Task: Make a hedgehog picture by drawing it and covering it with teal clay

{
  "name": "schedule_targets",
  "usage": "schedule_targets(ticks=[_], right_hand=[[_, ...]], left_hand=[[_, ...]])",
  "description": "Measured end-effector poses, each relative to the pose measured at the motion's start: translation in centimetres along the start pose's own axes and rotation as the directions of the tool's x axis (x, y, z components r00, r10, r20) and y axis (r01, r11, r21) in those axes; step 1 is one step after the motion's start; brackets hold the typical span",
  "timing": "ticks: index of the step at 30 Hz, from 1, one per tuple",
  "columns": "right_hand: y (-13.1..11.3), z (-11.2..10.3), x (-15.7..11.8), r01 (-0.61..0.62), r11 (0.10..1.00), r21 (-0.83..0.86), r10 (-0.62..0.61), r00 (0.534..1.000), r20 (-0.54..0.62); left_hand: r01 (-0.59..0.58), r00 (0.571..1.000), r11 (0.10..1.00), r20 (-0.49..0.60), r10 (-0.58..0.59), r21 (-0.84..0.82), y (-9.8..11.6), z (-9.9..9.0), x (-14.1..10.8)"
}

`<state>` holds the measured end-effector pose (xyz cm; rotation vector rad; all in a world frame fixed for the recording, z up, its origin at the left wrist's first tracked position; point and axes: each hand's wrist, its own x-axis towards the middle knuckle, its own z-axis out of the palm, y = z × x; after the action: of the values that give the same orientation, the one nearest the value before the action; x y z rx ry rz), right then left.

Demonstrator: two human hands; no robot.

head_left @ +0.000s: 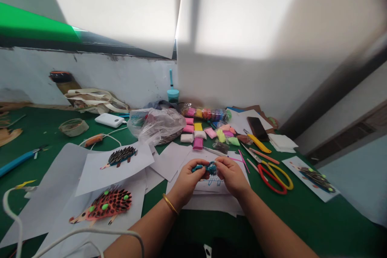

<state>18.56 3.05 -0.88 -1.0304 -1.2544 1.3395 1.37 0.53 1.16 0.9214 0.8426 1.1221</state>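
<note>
My left hand (194,173) and my right hand (231,172) meet above a sheet of paper in front of me. Between their fingertips they pinch teal-blue modelling clay (211,168), which looks partly wrapped in crinkled clear plastic. Below it lies a white sheet with a blue outline drawing (214,181), largely covered by the hands. Just beyond the fingers is a group of small clay packets, among them a magenta packet (198,143) and a white packet (200,134). A thin pink stick (243,161) lies beside my right hand.
To the right lie red-handled scissors (273,183), yellow-handled scissors (284,173), a yellow cutter (260,144) and a phone (257,128). Hedgehog pictures, including a red hedgehog (113,205), lie left. A plastic bag (160,123) and white cable (90,230) are also there.
</note>
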Motion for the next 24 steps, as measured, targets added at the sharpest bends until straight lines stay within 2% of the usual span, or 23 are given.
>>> schedule_targets(ticks=[7, 10, 14, 17, 21, 24], right_hand=[[-0.8, 0.2, -0.2, 0.026, 0.994, -0.102, -0.027, 1.000, 0.001], [-0.7, 0.4, -0.3, 0.025, 0.991, -0.129, -0.022, 0.999, 0.025], [-0.7, 1.1, -0.6, 0.058, 0.978, -0.199, -0.049, 0.997, 0.052], [-0.6, 1.8, -0.9, 0.106, 0.972, -0.211, -0.085, 0.990, 0.109], [-0.5, 2.5, -1.5, 0.143, 0.966, -0.217, -0.105, 0.979, 0.175], [-0.8, 3.1, -2.1, 0.216, 0.933, -0.286, -0.161, 0.966, 0.204]], left_hand=[[0.009, 0.999, 0.998, -0.044, -0.006, 0.059, 0.4, 0.3, -0.1], [-0.021, 0.998, 0.994, -0.063, 0.028, 0.104, 0.1, 0.2, 0.1], [-0.138, 0.979, 0.951, -0.108, 0.173, 0.277, -0.3, 0.0, 0.2], [-0.248, 0.953, 0.890, -0.068, 0.295, 0.382, -0.4, 0.0, 0.1], [-0.319, 0.937, 0.850, 0.003, 0.351, 0.419, -0.8, -0.1, -0.1], [-0.365, 0.917, 0.823, 0.016, 0.398, 0.435, -1.2, 0.0, -0.3]])
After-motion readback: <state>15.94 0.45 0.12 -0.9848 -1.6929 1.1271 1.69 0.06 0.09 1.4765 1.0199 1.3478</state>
